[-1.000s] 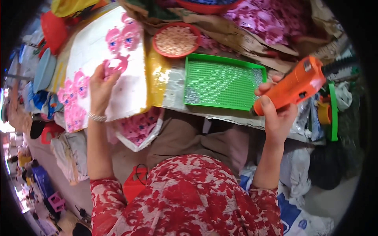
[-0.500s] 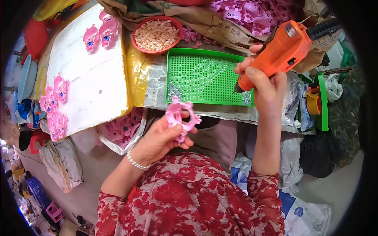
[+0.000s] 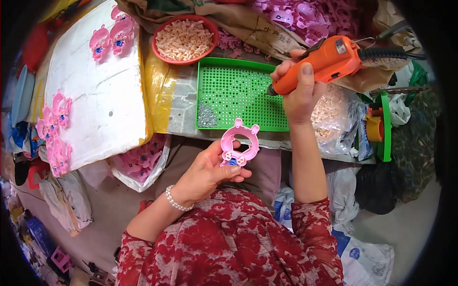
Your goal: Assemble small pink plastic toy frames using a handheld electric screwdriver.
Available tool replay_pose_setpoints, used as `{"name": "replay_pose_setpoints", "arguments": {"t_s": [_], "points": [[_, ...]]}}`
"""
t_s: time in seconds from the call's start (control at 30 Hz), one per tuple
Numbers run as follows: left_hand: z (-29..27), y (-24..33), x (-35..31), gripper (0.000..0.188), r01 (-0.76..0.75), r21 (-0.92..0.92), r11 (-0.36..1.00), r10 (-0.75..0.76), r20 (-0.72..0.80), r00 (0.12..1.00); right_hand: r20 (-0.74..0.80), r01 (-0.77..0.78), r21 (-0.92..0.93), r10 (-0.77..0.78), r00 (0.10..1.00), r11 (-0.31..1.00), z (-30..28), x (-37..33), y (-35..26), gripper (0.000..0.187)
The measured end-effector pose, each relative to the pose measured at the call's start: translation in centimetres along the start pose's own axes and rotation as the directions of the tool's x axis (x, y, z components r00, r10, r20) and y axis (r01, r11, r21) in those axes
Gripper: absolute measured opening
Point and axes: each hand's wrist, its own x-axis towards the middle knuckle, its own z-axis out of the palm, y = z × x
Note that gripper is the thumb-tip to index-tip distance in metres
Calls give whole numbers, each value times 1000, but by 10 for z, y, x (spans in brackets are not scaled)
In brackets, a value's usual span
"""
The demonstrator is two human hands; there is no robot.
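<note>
My left hand (image 3: 210,164) is closed round the lower end of a pink plastic animal-shaped part (image 3: 255,143), which has a large round opening, small ears and a blue-marked body. It is held in front of my lap, with its open ring facing up. In my right hand (image 3: 305,93) is an orange electric screwdriver (image 3: 317,64), its dark tip pointing left over a green perforated tray (image 3: 238,90). A heap of small silvery screws (image 3: 206,117) lies in the tray's near left corner. The tip is apart from the pink part and from the screws.
Left of the tray, a white board (image 3: 95,90) carries several similar pink parts (image 3: 59,148). A red bowl (image 3: 183,59) of small cream pieces stands behind the tray. Pink parts fill a bag (image 3: 140,162) below the board; more lie heaped (image 3: 305,19) at the back.
My left hand has turned the pink part so its ring and blue-marked body show, moving it slightly right. The screwdriver has moved left and up in my right hand.
</note>
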Motion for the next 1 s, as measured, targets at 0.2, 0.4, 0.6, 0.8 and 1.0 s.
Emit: {"name": "replay_pose_setpoints", "arguments": {"t_s": [0.2, 0.4, 0.6, 0.8, 1.0], "points": [[-3, -3, 4, 48, 10, -26, 1000, -10, -1, 1000, -88, 17, 14, -16, 996, 1000, 4, 2, 11, 39], [-1, 0, 6, 46, 25, -61, 998, -26, -8, 1000, -149, -15, 40, 21, 989, 999, 3, 4, 14, 42], [0, 0, 7, 46, 34, -41, 999, -35, -18, 999, -143, -17, 77, 28, 989, 997, 3, 3, 15, 43], [2, 0, 6, 45, 11, -20, 1000, -12, -60, 998, -130, -3, 79, 13, 991, 997, 4, 4, 14, 43], [12, 5, 2, 45, -59, 11, 998, 60, -80, 995, -129, 15, 85, -4, 992, 996, 3, 3, 7, 46]]}}
